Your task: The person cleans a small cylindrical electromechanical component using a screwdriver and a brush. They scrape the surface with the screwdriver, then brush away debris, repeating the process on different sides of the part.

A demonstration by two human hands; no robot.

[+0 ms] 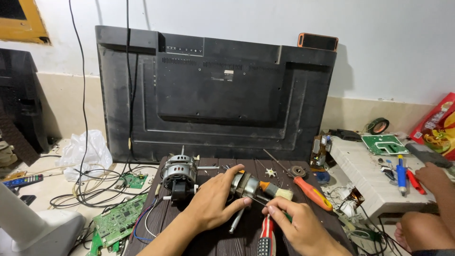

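On a dark wooden surface (156, 223) before a big black TV back (213, 90) leaning on the wall, two hands work over a small metal rotor (246, 184). The left hand (213, 201) lies over the rotor's left end, its fingers (237, 205) curled around it in a grip, the thumb underneath. The right hand (296, 223) sits just to the right and nearer the camera, its fingers (277, 208) pinched closed on the handle of a small brush (277, 191), whose pale bristles point right, touching or just beside the rotor's right end. The rotor is held just above the middle of the surface.

To the left stands a grey motor (179, 176) with a shaft pointing right and wires trailing off the edge. An orange-handled screwdriver (310, 192) lies to the right of the brush, and a red-and-black screwdriver (266, 237) lies under the right hand. A small white fan-shaped part (270, 172) rests behind the rotor.

On the floor at left lie green circuit boards (118, 218), tangled cables and a white plastic bag (85, 151). At right, another person's hand (432, 176) rests on a white bench (365, 175) with tools and a green board (383, 143). An orange-cased phone (317, 41) sits on top of the TV.
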